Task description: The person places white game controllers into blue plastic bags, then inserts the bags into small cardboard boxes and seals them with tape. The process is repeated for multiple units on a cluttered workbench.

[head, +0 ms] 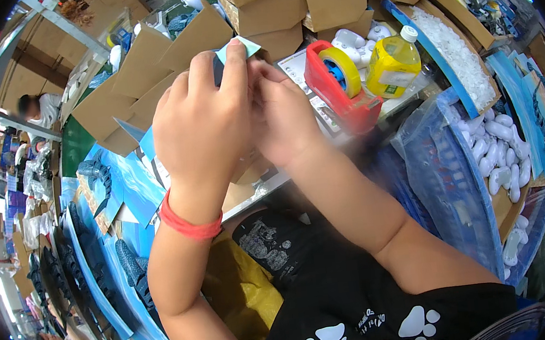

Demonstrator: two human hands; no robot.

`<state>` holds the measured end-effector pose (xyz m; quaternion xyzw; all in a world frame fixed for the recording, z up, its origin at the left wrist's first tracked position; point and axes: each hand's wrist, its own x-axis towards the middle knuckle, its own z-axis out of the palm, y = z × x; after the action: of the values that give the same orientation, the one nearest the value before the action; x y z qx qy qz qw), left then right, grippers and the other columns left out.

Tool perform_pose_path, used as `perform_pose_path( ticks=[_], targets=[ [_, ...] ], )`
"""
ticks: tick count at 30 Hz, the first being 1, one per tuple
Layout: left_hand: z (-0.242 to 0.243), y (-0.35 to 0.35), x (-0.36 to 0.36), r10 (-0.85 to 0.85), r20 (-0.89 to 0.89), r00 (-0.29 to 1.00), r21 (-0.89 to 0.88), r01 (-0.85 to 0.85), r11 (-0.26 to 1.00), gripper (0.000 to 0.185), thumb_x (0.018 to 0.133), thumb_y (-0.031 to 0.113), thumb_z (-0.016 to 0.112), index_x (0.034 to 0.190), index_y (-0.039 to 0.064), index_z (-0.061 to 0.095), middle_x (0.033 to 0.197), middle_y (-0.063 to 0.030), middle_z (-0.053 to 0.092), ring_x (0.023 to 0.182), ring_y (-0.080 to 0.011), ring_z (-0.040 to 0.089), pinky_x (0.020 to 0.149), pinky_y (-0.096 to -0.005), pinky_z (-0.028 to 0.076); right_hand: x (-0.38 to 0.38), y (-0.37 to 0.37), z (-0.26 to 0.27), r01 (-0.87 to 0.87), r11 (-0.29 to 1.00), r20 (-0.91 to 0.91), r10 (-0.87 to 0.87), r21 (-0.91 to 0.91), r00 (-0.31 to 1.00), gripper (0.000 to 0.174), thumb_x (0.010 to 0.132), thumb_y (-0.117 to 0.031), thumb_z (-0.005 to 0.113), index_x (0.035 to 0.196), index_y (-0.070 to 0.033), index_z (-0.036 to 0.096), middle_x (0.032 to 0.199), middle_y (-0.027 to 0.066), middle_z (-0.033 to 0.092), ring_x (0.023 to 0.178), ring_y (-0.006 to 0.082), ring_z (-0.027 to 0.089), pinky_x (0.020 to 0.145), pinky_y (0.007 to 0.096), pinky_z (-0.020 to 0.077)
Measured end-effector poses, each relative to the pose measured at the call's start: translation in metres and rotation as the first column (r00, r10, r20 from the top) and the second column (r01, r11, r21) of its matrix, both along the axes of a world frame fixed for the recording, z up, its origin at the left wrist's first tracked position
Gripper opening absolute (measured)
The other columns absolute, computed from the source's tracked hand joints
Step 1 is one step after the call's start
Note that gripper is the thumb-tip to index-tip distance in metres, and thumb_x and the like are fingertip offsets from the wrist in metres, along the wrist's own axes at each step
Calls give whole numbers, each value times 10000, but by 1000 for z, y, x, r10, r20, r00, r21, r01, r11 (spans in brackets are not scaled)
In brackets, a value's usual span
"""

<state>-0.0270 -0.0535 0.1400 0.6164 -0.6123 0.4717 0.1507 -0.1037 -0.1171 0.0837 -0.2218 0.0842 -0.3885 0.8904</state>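
Note:
Both hands are raised together over the worktable. My left hand [200, 120], with a red band at the wrist, pinches a small pale green piece [250, 48], seemingly paper or thin card, near its fingertips. A dark object partly shows between its fingers; what it is cannot be made out. My right hand [286, 113] is close beside it, fingers curled inward and blurred, and what they hold is hidden. Just right of the hands stands a red tape dispenser [339, 98] with a yellow tape roll [351, 69]. Past it is a yellow liquid bottle [393, 65] with a white cap.
White game controllers [351, 44] lie behind the dispenser. Open cardboard boxes [180, 50] line the back. At right, a blue plastic crate [430, 153] adjoins white controller-shaped parts [498, 141] and a tray of translucent pieces [455, 56]. Dark shark-like toys [133, 266] lie left; co-workers [42, 109] beyond.

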Motion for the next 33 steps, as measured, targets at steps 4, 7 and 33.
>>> perform_pose_path(
  ticks=[4,7,33],
  targets=[
    [0,-7,0,129,133,983,-30,-126,992,184,925,305,703,1053,176,729,913,19,706,720,-139,696,620,-264,536,-13,-5,-2,-201,890,-152,284,409,947,165,1022,-306,601,959,-166,659,703,-57,543,569,32,407,540,200,316],
    [-3,-11,12,70,181,981,-104,-51,993,214,918,244,637,1030,78,712,848,-32,658,661,-165,628,585,-268,507,-58,1,-22,-126,983,-287,84,-132,954,168,1010,-232,617,1101,-101,671,792,-39,555,656,53,464,626,201,388],
    [-153,128,22,-326,-925,-197,-363,200,910,613,661,-53,839,1151,82,497,1071,-58,554,1064,-206,563,971,-357,454,-75,-79,-8,262,-478,538,-647,-838,540,253,729,66,722,976,33,761,1035,244,746,870,295,756,776,319,595]
  ],
)
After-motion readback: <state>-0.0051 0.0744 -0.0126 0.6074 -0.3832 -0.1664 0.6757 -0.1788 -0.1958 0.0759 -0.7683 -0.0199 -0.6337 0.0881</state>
